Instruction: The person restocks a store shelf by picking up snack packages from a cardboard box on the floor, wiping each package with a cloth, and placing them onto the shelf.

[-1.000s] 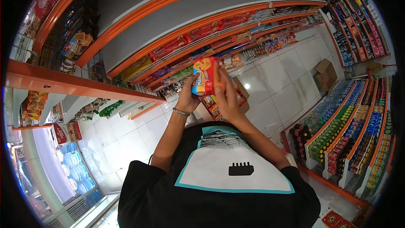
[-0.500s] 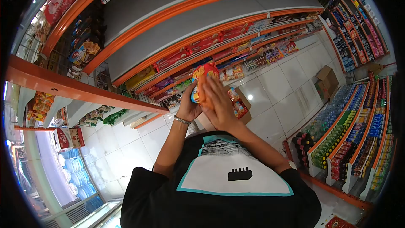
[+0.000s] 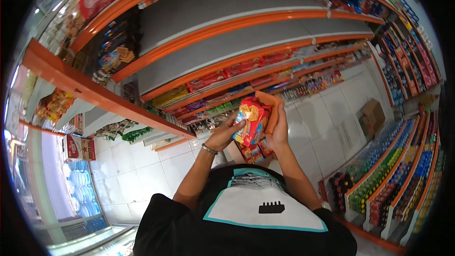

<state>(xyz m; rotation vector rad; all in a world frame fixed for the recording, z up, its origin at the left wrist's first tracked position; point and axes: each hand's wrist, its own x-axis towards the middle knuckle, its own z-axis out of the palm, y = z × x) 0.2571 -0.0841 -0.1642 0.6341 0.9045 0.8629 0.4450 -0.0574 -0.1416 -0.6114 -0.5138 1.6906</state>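
Gripping packet (image 3: 255,122), left thumb (image 3: 241,124) on front

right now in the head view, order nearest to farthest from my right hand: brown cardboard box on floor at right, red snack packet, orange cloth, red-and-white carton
1. Orange cloth: in the right hand
2. Red snack packet: just left, in the left hand
3. Brown cardboard box: floor, right
4. Red-and-white carton: far left
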